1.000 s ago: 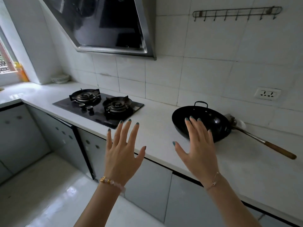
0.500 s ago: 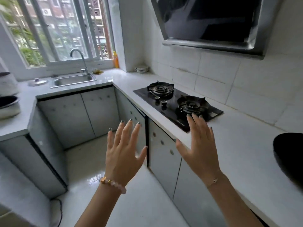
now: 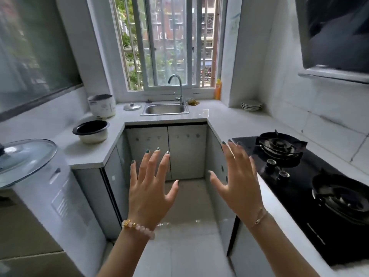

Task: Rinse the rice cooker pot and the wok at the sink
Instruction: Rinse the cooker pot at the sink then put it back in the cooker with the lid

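rice cooker pot (image 3: 91, 133) upright, dark inside, pale outside

The sink (image 3: 164, 114) is silver-grey. Left of the sink, the rice cooker pot (image 3: 90, 132) is white outside and black inside. Right of the sink, the bottle (image 3: 218, 89) is orange-yellow and the plates (image 3: 251, 105) are white with dark rim lines. The left hand (image 3: 151, 188) and the right hand (image 3: 239, 184) have teal nails (image 3: 158, 149).

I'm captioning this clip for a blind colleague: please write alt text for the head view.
Left hand and right hand, open and empty, are raised, facing the kitchen sink under the window. The rice cooker pot sits on the left counter, a gas hob on the right.
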A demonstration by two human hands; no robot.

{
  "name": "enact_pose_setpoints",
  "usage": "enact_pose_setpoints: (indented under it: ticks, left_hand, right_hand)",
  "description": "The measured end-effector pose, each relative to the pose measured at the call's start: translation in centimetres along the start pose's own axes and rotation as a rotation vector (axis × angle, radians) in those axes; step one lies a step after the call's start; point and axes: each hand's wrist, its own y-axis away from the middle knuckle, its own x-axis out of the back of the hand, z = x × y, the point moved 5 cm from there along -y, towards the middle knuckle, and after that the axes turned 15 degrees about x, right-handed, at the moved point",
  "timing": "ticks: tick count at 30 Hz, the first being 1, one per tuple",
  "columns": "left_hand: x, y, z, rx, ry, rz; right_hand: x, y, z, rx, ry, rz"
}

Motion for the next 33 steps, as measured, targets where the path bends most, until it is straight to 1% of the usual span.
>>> enact_pose_setpoints:
  ticks: [3, 6, 13, 18, 25, 28, 33]
  left_hand:
    - [-1.8, -2.3, -1.1, 0.06, -0.046, 0.026]
    - [-3.9, -4.4, -2.6, 0.101, -0.085, 0.017]
    - [-8.9, -11.4, -8.7, 0.211, -0.146, -0.002]
    - [-13.0, -19.0, -13.9, 0.242, -0.167, -0.001]
    - [-16.3, -30.5, -21.1, 0.234, -0.163, 0.027]
    - [-18.4, -33.7, -23.9, 0.242, -0.2, 0.009]
    - [-22.0, -37.7, -27.8, 0.303, -0.243, -0.007]
  right_hand:
    - [-4.3, -3.0, 0.7, 0.06, -0.063, -0.004]
    - [-8.8, -5.1, 0.6, 0.104, -0.133, -0.06]
    - [-19.0, -10.3, 0.1, 0.15, -0.215, -0.155]
    - [-26.5, -15.8, -0.2, 0.141, -0.201, -0.18]
    - [-37.2, -26.4, -2.8, 0.169, -0.225, -0.194]
    - [-41.1, -29.2, -3.3, 0.168, -0.242, -0.19]
    - [-47.7, -32.6, -3.5, 0.193, -0.285, -0.246]
